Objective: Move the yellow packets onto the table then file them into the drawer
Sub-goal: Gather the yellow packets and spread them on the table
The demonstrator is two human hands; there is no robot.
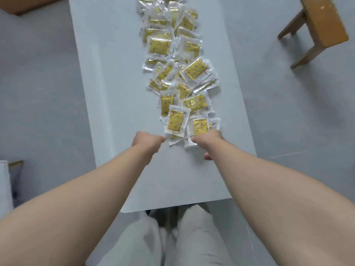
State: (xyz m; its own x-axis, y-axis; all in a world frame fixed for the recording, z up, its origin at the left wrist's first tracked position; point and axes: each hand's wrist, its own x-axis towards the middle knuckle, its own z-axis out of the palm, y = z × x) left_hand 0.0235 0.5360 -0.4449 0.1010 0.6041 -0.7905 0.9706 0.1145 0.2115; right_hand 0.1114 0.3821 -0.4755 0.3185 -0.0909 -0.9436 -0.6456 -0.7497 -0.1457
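Several yellow packets (pixel 180 77) in clear wrappers lie in a long heap down the middle of the white table (pixel 107 93), from its far end to my hands. My left hand (pixel 148 141) reaches the near edge of the heap, fingers curled under and touching the nearest packet (pixel 175 121). My right hand (pixel 207 140) lies on the packets at the heap's near right corner, its fingers curled over a packet (pixel 199 126). How either hand grips is hidden by the backs of the hands. No drawer shows.
A wooden stool (pixel 318 29) stands on the grey floor at the upper right. A brown object (pixel 25 4) sits at the upper left corner. A white piece of furniture (pixel 5 185) is at the left edge. My knees are under the table's near edge.
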